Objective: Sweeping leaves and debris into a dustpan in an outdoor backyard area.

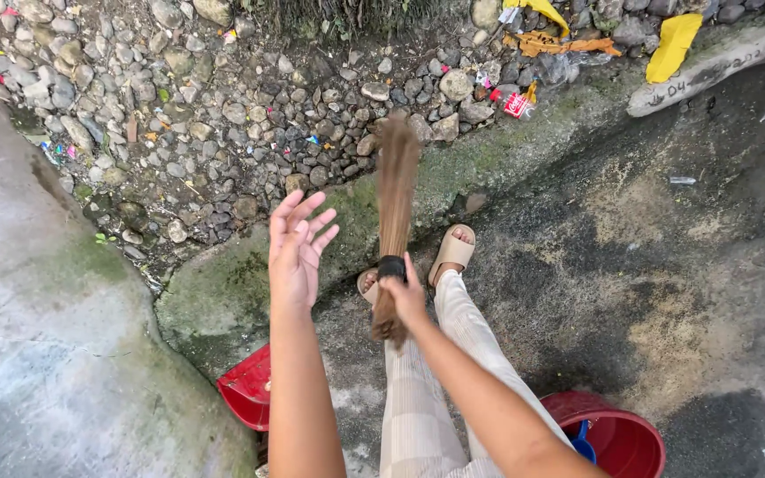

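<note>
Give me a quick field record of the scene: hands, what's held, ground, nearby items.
left hand: open, fingers spread, holds nothing
right hand: gripping stick broom at its black band
broom: bristles blurred, pointing toward the stones
ground: wet dark concrete, mossy edge, bed of stones with litter
nearby: red dustpan lower left, red bucket lower right

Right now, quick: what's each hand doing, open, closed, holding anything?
Left hand: open, fingers spread, holding nothing, raised beside the broom.
Right hand: closed around the stick broom at its black band.
</note>
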